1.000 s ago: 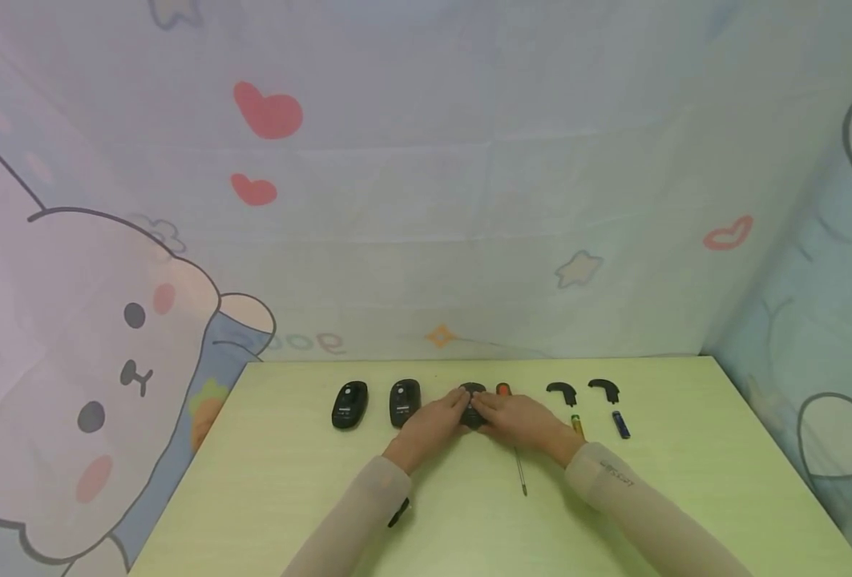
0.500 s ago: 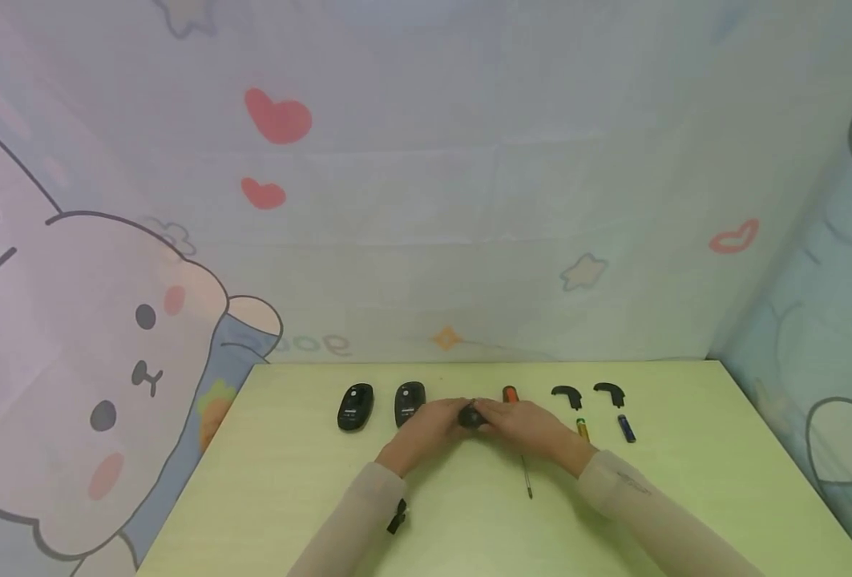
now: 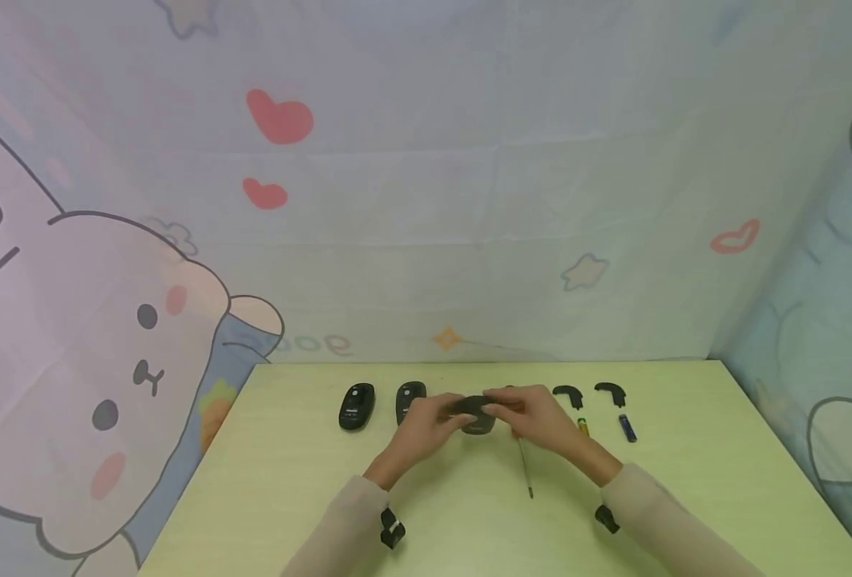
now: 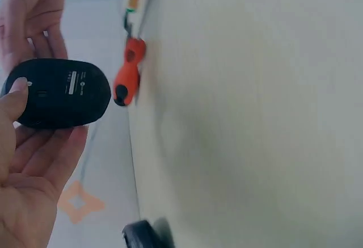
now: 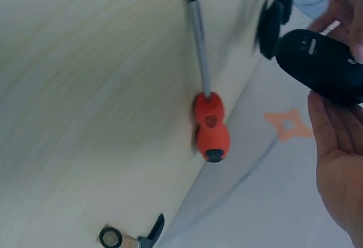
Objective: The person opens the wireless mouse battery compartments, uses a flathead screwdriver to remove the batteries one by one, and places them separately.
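A black computer mouse [image 3: 478,418] is held up off the table between both hands, its labelled underside turned towards me. My left hand [image 3: 426,430] grips one side, and its thumb presses on the underside in the left wrist view. On the other side, my right hand [image 3: 537,417] pinches the mouse between thumb and fingers. A screwdriver [image 3: 524,469] lies beneath the right hand, which covers most of its handle in the head view. The right wrist view shows that orange-red handle [image 5: 212,126] whole.
Two more black mice [image 3: 357,406] [image 3: 409,401] lie underside up at the left. At the right are two curved black covers [image 3: 568,396] [image 3: 610,393], a green-and-gold battery [image 3: 583,426] and a blue battery [image 3: 627,428]. A printed cloth [image 3: 469,280] hangs behind the table [image 3: 288,481].
The mouse has come up from the table and tilted, so its underside now faces me. Both hands have shifted from resting over it to gripping its sides.
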Tool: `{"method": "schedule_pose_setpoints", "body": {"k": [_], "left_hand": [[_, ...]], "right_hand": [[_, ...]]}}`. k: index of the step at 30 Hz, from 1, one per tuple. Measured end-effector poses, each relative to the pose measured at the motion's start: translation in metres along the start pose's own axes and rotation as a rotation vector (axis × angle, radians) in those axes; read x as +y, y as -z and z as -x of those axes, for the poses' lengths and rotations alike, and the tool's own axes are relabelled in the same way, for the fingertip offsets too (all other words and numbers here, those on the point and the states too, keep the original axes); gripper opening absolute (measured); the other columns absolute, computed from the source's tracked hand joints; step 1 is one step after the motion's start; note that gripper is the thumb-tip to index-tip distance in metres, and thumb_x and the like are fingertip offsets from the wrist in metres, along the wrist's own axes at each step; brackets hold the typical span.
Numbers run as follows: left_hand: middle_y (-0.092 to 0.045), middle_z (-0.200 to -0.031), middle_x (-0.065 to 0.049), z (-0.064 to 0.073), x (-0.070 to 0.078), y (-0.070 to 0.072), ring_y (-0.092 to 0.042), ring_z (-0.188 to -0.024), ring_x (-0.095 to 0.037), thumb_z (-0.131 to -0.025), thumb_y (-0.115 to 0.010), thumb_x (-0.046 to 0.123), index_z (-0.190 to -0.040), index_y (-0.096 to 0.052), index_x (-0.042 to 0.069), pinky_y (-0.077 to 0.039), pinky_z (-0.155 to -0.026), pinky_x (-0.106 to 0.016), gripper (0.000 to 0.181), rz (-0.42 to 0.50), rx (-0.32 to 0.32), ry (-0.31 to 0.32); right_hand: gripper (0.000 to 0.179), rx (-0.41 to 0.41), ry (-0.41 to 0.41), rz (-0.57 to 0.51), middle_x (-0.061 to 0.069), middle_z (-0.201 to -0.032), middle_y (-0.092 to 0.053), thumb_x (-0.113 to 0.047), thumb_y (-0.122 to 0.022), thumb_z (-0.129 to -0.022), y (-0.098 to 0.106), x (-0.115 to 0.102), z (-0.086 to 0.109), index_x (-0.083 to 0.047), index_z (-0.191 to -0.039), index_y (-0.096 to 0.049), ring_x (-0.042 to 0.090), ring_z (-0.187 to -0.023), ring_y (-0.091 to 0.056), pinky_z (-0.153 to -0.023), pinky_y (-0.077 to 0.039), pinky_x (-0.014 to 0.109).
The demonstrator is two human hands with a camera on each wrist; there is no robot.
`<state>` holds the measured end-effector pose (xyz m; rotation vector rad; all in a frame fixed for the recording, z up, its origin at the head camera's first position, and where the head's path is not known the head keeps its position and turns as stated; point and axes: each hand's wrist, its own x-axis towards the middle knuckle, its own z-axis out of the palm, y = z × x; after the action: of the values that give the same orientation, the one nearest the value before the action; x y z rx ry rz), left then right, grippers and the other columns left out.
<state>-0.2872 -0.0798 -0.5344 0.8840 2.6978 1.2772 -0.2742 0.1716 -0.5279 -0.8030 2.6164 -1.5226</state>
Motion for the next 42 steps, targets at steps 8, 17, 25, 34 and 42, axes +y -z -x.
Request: {"method": "schedule_pose_setpoints", "body": {"k": [8, 17, 25, 34, 42], "left_hand": [[-0.079, -0.122, -0.004, 0.011, 0.006, -0.008, -0.078, -0.109, -0.019, -0.101, -0.068, 0.047, -0.128, -0.075, 0.017, -0.066, -0.091, -0.033, 0.041, 0.224, 0.042, 0.152], [-0.074, -0.129, -0.02, 0.032, 0.016, -0.009, -0.077, -0.113, -0.029, -0.1, -0.073, 0.024, -0.141, -0.063, 0.002, -0.064, -0.101, -0.038, 0.047, 0.559, -0.057, 0.245], [-0.078, -0.118, -0.023, 0.048, 0.015, -0.018, -0.08, -0.101, -0.025, -0.1, -0.072, 0.02, -0.138, -0.061, -0.007, -0.065, -0.096, -0.036, 0.048, 0.644, -0.094, 0.33], [-0.078, -0.115, -0.025, 0.058, 0.011, -0.031, -0.081, -0.1, -0.025, -0.098, -0.072, 0.017, -0.133, -0.064, -0.011, -0.067, -0.09, -0.035, 0.046, 0.708, -0.056, 0.393], [-0.078, -0.113, -0.024, 0.064, 0.01, -0.035, -0.081, -0.095, -0.02, -0.098, -0.073, 0.015, -0.131, -0.065, -0.012, -0.068, -0.083, -0.032, 0.043, 0.723, -0.047, 0.417]], "right_hand": [[0.039, 0.029, -0.042, -0.07, 0.016, -0.119, -0.078, -0.026, -0.075, -0.099, -0.004, -0.01, 0.01, -0.005, -0.132, -0.072, 0.029, -0.107, -0.078, -0.075, -0.066, 0.024], [0.044, 0.004, -0.182, -0.318, 0.028, -0.126, -0.073, -0.019, -0.074, -0.099, -0.005, -0.013, 0.023, 0.007, -0.134, -0.066, 0.03, -0.107, -0.078, -0.086, -0.068, 0.034], [0.048, -0.016, -0.293, -0.436, 0.026, -0.128, -0.073, -0.018, -0.079, -0.095, -0.02, -0.008, 0.04, 0.007, -0.134, -0.065, 0.028, -0.107, -0.078, -0.088, -0.068, 0.039], [0.059, 0.069, -0.375, -0.471, 0.025, -0.137, -0.069, -0.023, -0.083, -0.091, -0.04, -0.006, 0.053, 0.002, -0.14, -0.063, 0.03, -0.115, -0.076, -0.091, -0.067, 0.037], [0.059, 0.08, -0.39, -0.519, 0.026, -0.132, -0.071, -0.02, -0.083, -0.091, -0.05, -0.005, 0.057, 0.005, -0.139, -0.062, 0.027, -0.11, -0.077, -0.089, -0.068, 0.038]]}}
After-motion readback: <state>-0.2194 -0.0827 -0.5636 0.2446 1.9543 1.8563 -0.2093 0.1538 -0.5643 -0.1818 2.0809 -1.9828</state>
